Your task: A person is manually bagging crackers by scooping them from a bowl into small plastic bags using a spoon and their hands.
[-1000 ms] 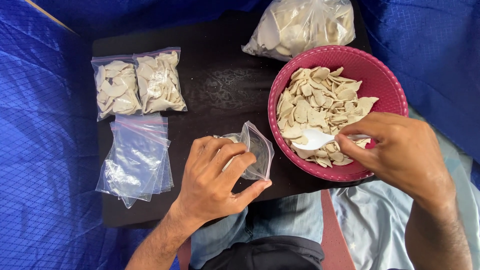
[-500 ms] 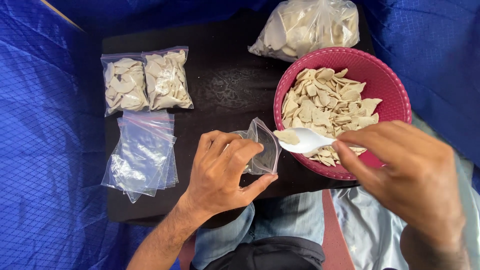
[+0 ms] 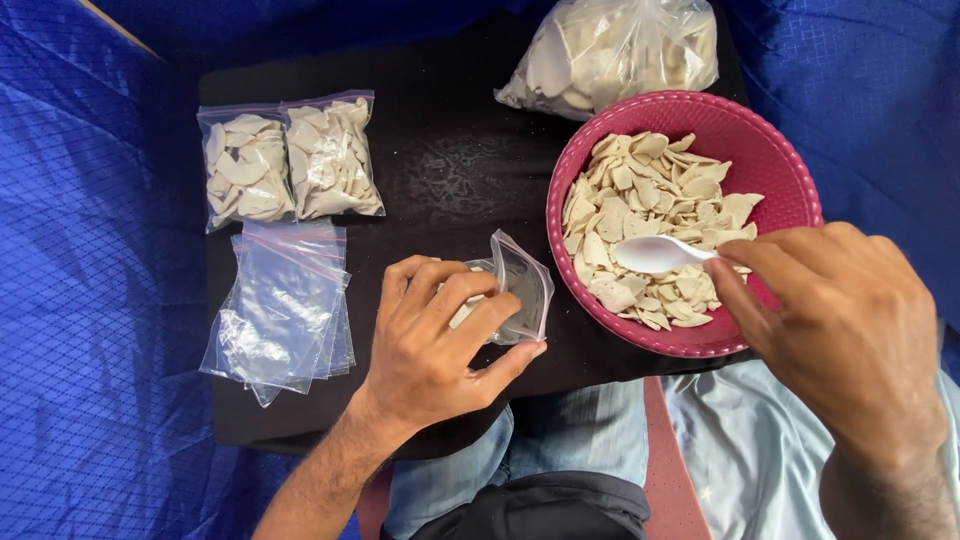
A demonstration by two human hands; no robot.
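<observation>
Over dark table: left hand pinching small clear plastic bag open, right hand gripping white plastic spoon, bowl pointing left toward bag, above pink round basket of pale chips

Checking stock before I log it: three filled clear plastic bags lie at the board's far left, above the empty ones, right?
Not three. The head view shows two filled clear plastic bags side by side at the black board's far left, above the stack of empty clear bags.

Filled bags lie behind empty bags, left of bowl.
</observation>
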